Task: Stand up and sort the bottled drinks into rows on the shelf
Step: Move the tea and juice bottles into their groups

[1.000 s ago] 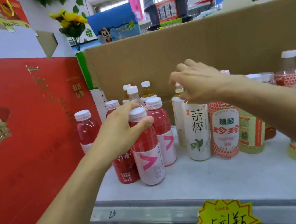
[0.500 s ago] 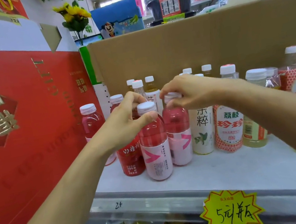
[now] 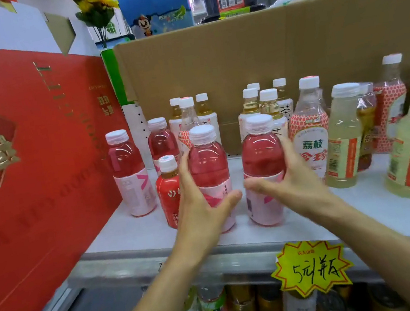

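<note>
Large cardboard box (image 3: pixel 262 48) backing a grey shelf (image 3: pixel 315 221) of mixed drinks. At the shelf front, upright and just apart: left pink bottle (image 3: pixel 208 160) clasped by the left hand (image 3: pixel 200 204), right pink bottle (image 3: pixel 262 152) by the right hand (image 3: pixel 293 182), thumbs across labels. Best slid low into line with the far-left pink bottle (image 3: pixel 127 167), clear of the small red bottle (image 3: pixel 170 189).

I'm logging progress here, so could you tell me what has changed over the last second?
The left hand slid from the cap down to the body of the left pink bottle. The right hand took the right pink bottle and drew it forward beside the first. The lychee bottle and small red bottle stayed put.
</note>
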Tool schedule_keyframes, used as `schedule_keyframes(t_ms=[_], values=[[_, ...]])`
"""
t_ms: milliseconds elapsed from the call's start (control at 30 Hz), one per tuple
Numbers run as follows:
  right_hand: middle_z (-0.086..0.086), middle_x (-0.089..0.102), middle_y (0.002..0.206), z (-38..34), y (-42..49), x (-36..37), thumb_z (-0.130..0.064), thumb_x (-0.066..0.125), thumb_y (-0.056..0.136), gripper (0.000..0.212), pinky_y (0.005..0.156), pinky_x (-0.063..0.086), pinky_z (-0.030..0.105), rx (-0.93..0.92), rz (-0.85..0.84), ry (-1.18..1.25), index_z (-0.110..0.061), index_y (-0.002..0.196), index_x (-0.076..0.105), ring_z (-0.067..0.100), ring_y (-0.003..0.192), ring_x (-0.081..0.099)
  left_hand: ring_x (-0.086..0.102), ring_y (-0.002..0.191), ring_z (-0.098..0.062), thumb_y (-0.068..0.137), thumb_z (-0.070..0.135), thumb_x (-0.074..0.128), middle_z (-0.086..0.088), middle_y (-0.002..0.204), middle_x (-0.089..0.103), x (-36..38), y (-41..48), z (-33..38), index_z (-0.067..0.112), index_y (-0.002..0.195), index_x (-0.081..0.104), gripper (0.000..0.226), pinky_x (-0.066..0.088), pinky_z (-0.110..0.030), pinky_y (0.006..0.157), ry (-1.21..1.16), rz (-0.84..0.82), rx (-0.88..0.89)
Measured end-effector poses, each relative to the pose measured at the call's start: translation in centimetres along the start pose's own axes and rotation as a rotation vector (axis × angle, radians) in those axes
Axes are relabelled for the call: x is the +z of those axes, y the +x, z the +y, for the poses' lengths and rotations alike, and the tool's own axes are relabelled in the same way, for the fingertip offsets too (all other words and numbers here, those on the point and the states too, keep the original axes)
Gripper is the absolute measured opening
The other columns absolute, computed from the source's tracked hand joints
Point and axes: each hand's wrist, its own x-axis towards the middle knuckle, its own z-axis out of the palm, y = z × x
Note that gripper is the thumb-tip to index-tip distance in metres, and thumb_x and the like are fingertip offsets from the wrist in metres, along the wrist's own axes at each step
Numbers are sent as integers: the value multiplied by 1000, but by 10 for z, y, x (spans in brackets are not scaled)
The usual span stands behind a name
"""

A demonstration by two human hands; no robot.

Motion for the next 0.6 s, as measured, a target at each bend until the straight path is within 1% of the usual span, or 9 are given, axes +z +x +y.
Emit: schedule_keyframes(t_ms=[67,167,200,267,333,400,467,533,600], values=[[-13,65,115,12,-9,10,-25,88,70,73,90,51,18,33,54,17,-29,129,45,-9,100,62,38,134,4,74,33,86,18,150,37,8,-8,-11,40,152,8,111,33,-20,110,24,4,-4],[-10,65,113,14,-12,15,-24,86,72,66,86,48,10,25,108,13,-23,127,48,-8,99,61,40,133,4,75,40,83,15,152,39,14,-8,-19,36,154,4,112,30,-6,104,41,-21,-16],[-11,64,114,13,-11,15,-24,85,74,66,85,46,8,18,116,19,-23,127,48,-9,100,60,42,134,2,75,42,83,13,153,39,15,-6,-20,37,154,4,112,32,-8,105,36,-27,-13],[-13,64,114,9,-13,10,-24,84,76,64,86,46,9,11,112,38,-24,129,48,-9,102,60,45,135,-5,76,45,82,12,153,40,17,-4,-19,40,153,5,109,36,-25,111,18,-36,-8],[-12,65,114,6,-18,2,-26,84,76,63,91,49,20,12,113,40,-26,129,49,-2,104,62,49,132,-6,75,45,82,14,149,44,17,-6,-12,45,150,7,105,39,-33,111,-6,-40,-3],[-12,68,109,2,-25,-9,-29,85,75,61,90,52,27,17,134,41,-28,126,51,3,101,65,56,122,-4,72,49,81,15,140,52,16,-10,0,48,147,13,102,45,-39,108,-38,-30,1],[-12,69,104,-3,-34,-23,-27,85,74,59,85,53,26,11,158,57,-27,124,53,3,96,67,61,112,-2,66,56,78,15,132,57,15,-14,13,49,148,16,102,50,-38,101,-57,-17,9],[-8,70,106,-9,-45,-39,-28,86,74,61,82,55,25,3,156,68,-27,125,52,6,94,68,60,108,4,66,57,76,17,128,58,18,-21,28,46,149,17,102,50,-31,96,-58,-35,24],[-6,70,104,-14,-59,-56,-24,85,75,60,77,54,18,-7,159,59,-24,125,52,4,91,68,62,103,5,68,54,76,17,121,62,28,-29,43,39,148,25,96,53,-32,93,-53,-75,39]])
